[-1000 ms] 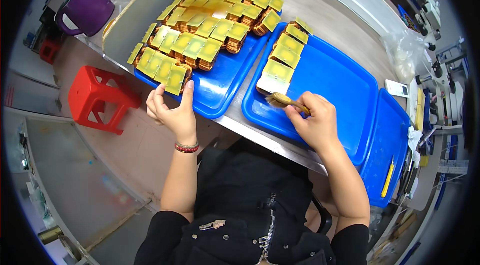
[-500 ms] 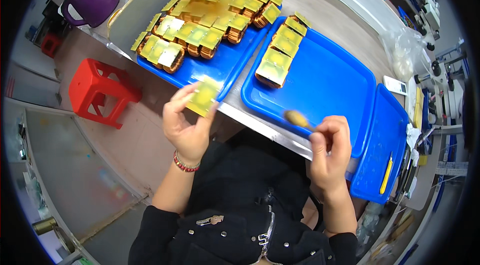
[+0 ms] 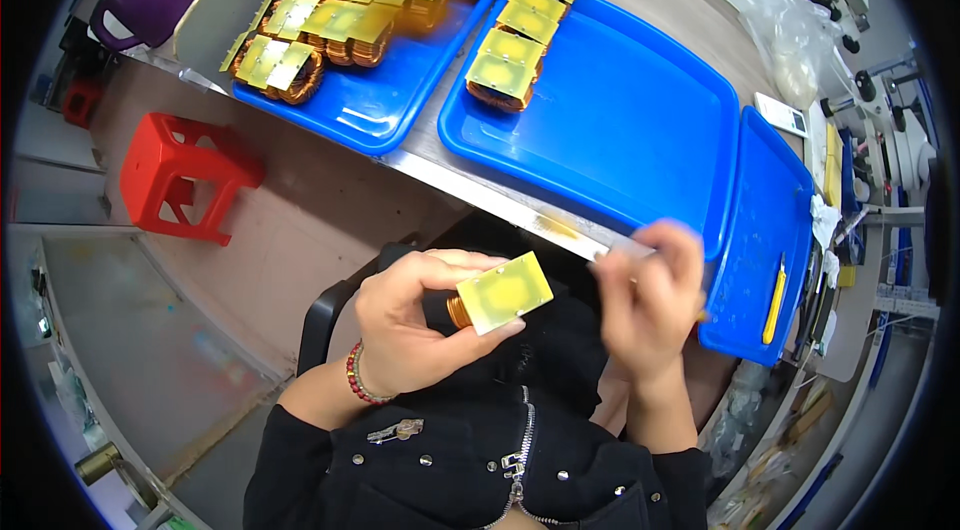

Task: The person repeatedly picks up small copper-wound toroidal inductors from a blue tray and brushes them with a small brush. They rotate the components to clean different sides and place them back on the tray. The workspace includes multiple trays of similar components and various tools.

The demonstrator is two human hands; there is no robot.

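One copper coil (image 3: 500,295) wears a square yellow face.

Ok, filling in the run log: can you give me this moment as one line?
left hand: holds yellow-topped coil | right hand: blurred, grip unclear | blue trays: more coils

A red plastic stool (image 3: 180,175) stands on the brownish floor (image 3: 300,240) beside the metal-edged workbench (image 3: 470,192).
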